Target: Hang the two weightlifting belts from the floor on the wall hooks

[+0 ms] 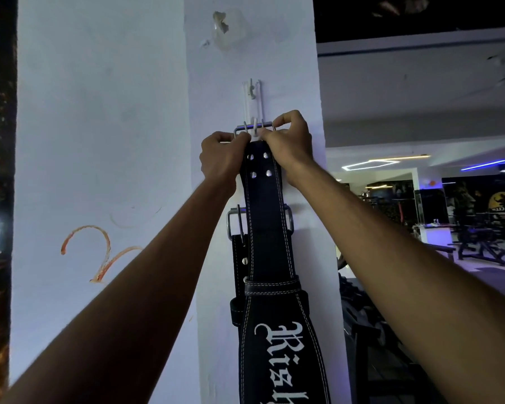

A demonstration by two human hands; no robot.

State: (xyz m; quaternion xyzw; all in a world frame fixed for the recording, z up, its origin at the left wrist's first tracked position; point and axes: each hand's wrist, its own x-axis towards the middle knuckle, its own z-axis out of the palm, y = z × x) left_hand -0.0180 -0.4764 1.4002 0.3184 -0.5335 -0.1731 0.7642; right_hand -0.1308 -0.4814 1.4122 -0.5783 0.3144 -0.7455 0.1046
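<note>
A black weightlifting belt (270, 243) with white stitching and white lettering hangs down the white pillar. Its steel buckle (254, 127) sits over the lower prong of a white wall hook (253, 103). My left hand (222, 163) grips the belt's top at the left of the buckle. My right hand (290, 141) pinches the buckle's right corner and the belt's top edge. Behind and lower, a second black belt (239, 258) hangs flat on the pillar, its steel buckle (233, 221) partly covered by the front belt. What holds the second belt up is hidden.
The white pillar (216, 68) has a patch of broken plaster (222, 27) above the hook and an orange scribble (99, 252) on its left face. To the right opens a dim gym room with benches (478, 246) and weight plates (362, 310) near the pillar's foot.
</note>
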